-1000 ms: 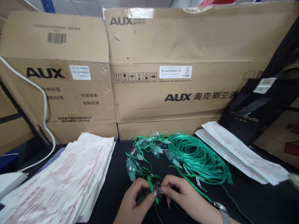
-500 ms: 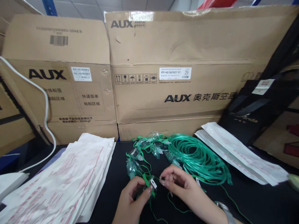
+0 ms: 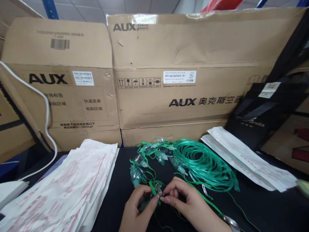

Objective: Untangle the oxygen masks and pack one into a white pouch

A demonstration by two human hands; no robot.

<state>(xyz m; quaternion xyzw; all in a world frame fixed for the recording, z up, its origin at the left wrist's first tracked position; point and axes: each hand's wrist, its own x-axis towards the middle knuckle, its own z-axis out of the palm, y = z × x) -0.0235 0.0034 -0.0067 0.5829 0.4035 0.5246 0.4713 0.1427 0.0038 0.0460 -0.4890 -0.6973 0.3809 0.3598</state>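
Note:
My left hand (image 3: 142, 204) is closed around a clear green oxygen mask (image 3: 144, 206), mostly hidden by the fingers. A small metal nose clip (image 3: 159, 190) and a green elastic strap (image 3: 152, 188) stick up beyond its thumb and fingertips. Against the clip's right side, my right hand (image 3: 187, 198) pinches thumb and forefinger together; what lies between those tips is too small to make out. Behind both hands, several more masks (image 3: 136, 174) with green straps lie in an arc. Just right of them is a coil of green tubing (image 3: 205, 164).
Stacked white printed pouches (image 3: 62, 183) lie at the left, and more white pouches (image 3: 246, 158) at the right. Large cardboard boxes (image 3: 173, 109) stand along the back of the black table. A black bag (image 3: 248, 112) leans at right; a white cable (image 3: 48, 119) hangs at left.
My right hand has moved slightly left and down, bringing its fingertips against the metal clip. A green strap now runs straight beside my right wrist. My left hand stays nearly in place.

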